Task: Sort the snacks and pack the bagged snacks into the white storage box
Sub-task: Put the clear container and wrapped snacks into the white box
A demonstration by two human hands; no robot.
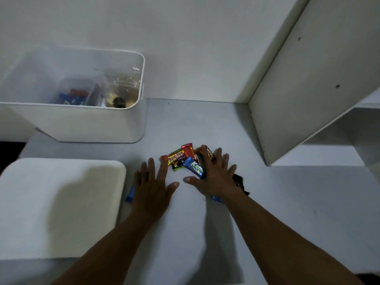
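Dim, cool-grey indoor light throughout. We take the white storage box [82,124] as landmark. Inside it, clear plastic [125,79] carries small bright glints, the only glare. In front of the box a soft-edged shadow crosses the white lid [30,202]; right of the box a broad grey shadow lies on the worktop [287,202], left of the right forearm [277,233]. We therefore place the light high and to the right. The left hand [152,182] and right hand [213,175], nearer us than the box and to its right, look slightly smeared. Fine grain softens every surface. Far right of the box, the straight shelf panel [298,89] leans, bent by the wide lens.
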